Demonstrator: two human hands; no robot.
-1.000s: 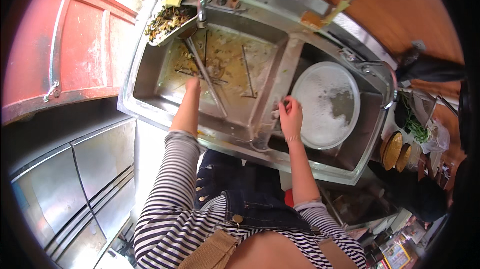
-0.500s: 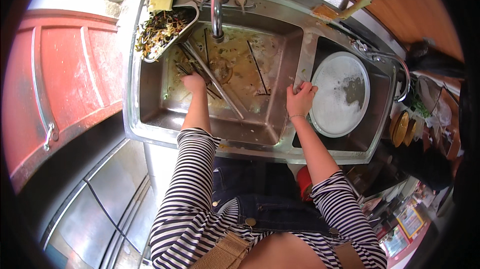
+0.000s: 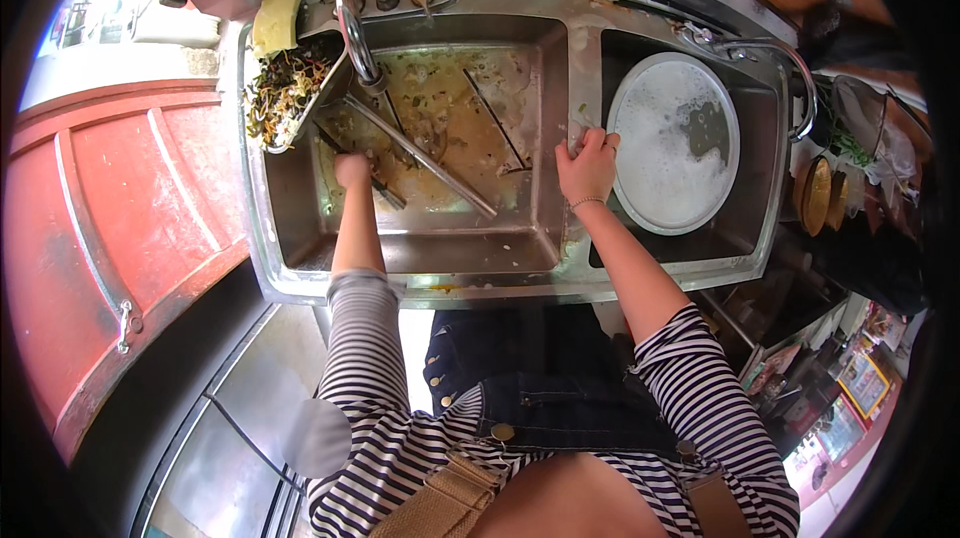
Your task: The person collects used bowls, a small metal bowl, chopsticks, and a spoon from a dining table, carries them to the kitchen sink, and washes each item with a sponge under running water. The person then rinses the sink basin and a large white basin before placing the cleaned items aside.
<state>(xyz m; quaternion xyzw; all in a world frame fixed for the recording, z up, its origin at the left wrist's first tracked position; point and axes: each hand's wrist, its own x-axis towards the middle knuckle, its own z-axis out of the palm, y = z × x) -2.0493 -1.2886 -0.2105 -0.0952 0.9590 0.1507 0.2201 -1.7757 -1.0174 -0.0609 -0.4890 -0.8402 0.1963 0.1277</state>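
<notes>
Gathering thin, dark, straight sticks (image 3: 388,195) appears the present step: in the head view, the left hand (image 3: 352,170) clamps some between its fingers inside the grey rectangular steel basin (image 3: 420,254). The right hand (image 3: 588,168) curls, its grip unclear. Lifting probably needs firm holding.

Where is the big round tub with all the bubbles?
In the head view, the round sudsy tub sits in the right sink compartment, just right of the person's right hand and left of the right curved faucet.

A red panel (image 3: 125,173) with a metal handle (image 3: 124,326) stands at left, leafy greens (image 3: 848,147) at far right.
</notes>
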